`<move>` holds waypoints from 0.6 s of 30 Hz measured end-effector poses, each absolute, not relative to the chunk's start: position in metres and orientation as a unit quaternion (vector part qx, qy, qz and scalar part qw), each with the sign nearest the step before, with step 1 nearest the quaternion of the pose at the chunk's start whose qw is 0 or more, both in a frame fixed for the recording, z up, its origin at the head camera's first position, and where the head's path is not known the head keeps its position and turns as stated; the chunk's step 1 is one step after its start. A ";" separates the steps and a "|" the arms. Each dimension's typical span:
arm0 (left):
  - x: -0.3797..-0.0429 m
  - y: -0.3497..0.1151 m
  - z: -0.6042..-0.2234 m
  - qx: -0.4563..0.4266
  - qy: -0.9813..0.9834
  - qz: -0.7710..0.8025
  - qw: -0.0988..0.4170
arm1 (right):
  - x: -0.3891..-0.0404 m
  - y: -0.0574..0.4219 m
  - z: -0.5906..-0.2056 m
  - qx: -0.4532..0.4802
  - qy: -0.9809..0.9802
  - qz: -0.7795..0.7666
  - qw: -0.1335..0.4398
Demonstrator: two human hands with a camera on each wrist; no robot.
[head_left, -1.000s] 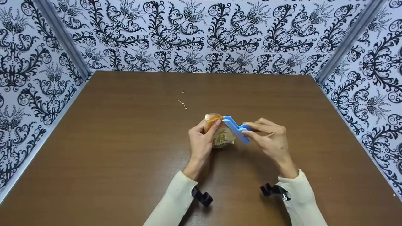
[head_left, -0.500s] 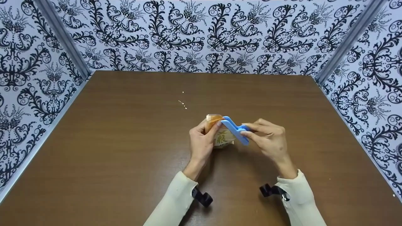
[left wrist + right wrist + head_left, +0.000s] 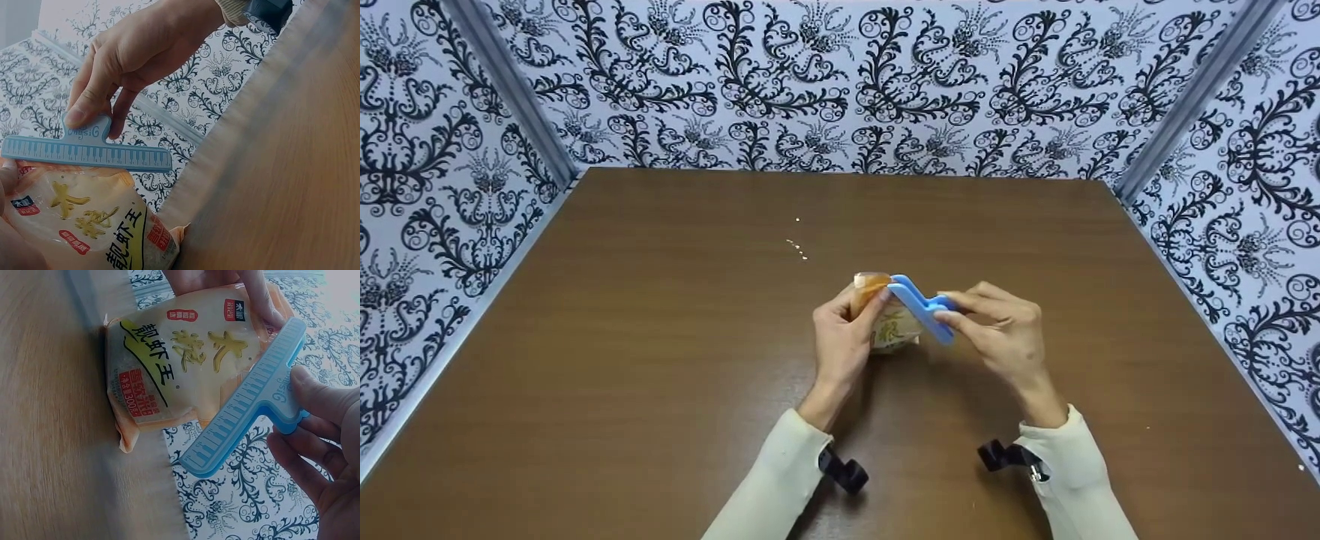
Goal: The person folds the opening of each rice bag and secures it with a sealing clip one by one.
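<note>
A cream and orange snack bag [image 3: 169, 354] with yellow and black Chinese lettering stands on the table. My left hand [image 3: 840, 330] grips its gathered top, thumb on the near side. By its handle tabs, my right hand [image 3: 1009, 326] pinches a light blue clip [image 3: 84, 153] printed with piano keys. The clip lies along the bag's folded top edge in both wrist views, one end close to the left thumb. Whether its jaws have the bag's edge between them I cannot tell.
Several small white crumbs [image 3: 796, 249] are scattered on the brown table [image 3: 660, 337] beyond the hands. Patterned walls [image 3: 840, 90] surround the table at the back and sides. A black wrist camera [image 3: 846, 471] sits on each sleeve.
Both hands keep their hold on the bag and the clip. The clip has shifted very slightly to the left against the bag's top.
</note>
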State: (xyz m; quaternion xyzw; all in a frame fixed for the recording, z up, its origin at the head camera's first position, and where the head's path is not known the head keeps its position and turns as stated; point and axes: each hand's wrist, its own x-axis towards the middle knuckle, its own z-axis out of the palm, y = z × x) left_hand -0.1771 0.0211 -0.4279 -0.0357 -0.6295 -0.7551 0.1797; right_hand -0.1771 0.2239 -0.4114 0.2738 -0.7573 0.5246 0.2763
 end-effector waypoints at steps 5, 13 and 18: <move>-0.177 0.021 -0.428 -0.041 -0.627 -0.757 0.182 | -0.178 0.222 -0.412 0.279 -0.750 0.529 0.282; -0.177 0.021 -0.428 -0.051 -0.628 -0.755 0.181 | -0.178 0.219 -0.410 0.277 -0.752 0.518 0.299; -0.179 0.021 -0.430 -0.054 -0.624 -0.758 0.183 | -0.179 0.217 -0.411 0.274 -0.751 0.518 0.305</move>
